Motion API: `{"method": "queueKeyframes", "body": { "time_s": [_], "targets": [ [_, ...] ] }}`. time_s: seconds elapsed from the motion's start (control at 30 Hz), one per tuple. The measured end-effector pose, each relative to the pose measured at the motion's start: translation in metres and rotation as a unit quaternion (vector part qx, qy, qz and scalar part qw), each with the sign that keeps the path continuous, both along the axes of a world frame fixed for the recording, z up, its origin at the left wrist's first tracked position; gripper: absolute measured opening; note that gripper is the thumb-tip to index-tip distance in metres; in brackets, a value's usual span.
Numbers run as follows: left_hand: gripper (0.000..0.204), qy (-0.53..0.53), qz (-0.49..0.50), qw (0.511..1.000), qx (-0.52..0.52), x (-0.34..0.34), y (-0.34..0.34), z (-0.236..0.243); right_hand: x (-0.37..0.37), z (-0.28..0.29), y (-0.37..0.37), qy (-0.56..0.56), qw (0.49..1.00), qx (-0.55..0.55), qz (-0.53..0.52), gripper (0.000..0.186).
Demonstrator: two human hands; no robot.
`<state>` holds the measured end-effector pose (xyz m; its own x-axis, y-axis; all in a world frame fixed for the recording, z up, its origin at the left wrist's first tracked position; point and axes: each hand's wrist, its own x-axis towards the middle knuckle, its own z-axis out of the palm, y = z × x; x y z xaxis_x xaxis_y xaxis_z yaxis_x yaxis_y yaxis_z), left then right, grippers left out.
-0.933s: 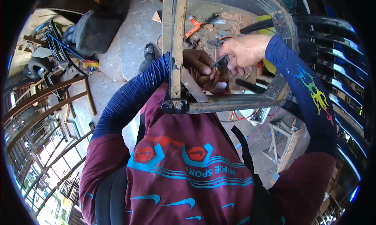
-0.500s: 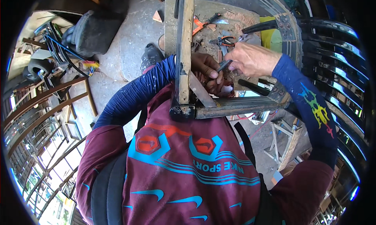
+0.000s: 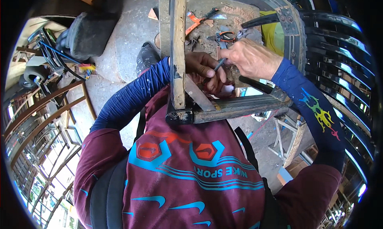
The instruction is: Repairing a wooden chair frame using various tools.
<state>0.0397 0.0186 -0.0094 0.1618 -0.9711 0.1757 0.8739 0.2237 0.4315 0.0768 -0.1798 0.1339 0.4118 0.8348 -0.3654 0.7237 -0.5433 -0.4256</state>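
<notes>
1. R hand (image 3: 251, 58): grip pinched on thin dark rod (image 3: 218, 64), near worktop (image 3: 239, 17) front edge.
2. L hand (image 3: 207, 71): curled under rod tip, behind metal frame (image 3: 223, 107); contents unclear.
3. Risk: rod could slip, jab L fingers.

The frame (image 3: 235, 107) is dull, rust-streaked metal, its upright bar (image 3: 178, 49) scuffed and pale. The tabletop (image 3: 243, 17) looks rough and dusty. The sleeves (image 3: 127, 101) are ribbed matt cloth.

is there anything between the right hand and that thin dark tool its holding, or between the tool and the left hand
Nothing visible. The right hand already grips the thin dark tool, whose lower end meets the left hand behind the metal frame. The wooden bar stands left of both.
</notes>
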Motion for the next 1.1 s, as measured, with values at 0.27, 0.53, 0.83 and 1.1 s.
{"method": "queueKeyframes", "body": {
  "time_s": [0.27,0.53,0.83,1.1],
  "targets": [
    [0.029,0.032,-0.019,0.999,-0.034,-0.013,-0.013,-0.001,-0.012,-0.002,-0.014,-0.025,0.999,0.004,-0.02,0.018],
    [0.025,-0.023,-0.021,0.998,-0.048,0.004,-0.002,0.002,0.004,0.042,-0.029,0.279,0.91,-0.229,-0.206,0.051],
    [0.024,0.011,-0.023,0.999,-0.024,0.012,0.003,0.023,0.099,-0.161,-0.182,0.079,0.845,-0.386,-0.36,0.028],
    [0.031,-0.006,-0.077,0.996,0.04,0.006,0.006,0.021,0.109,-0.338,-0.183,-0.152,0.617,-0.267,-0.725,0.06]
  ]
}}
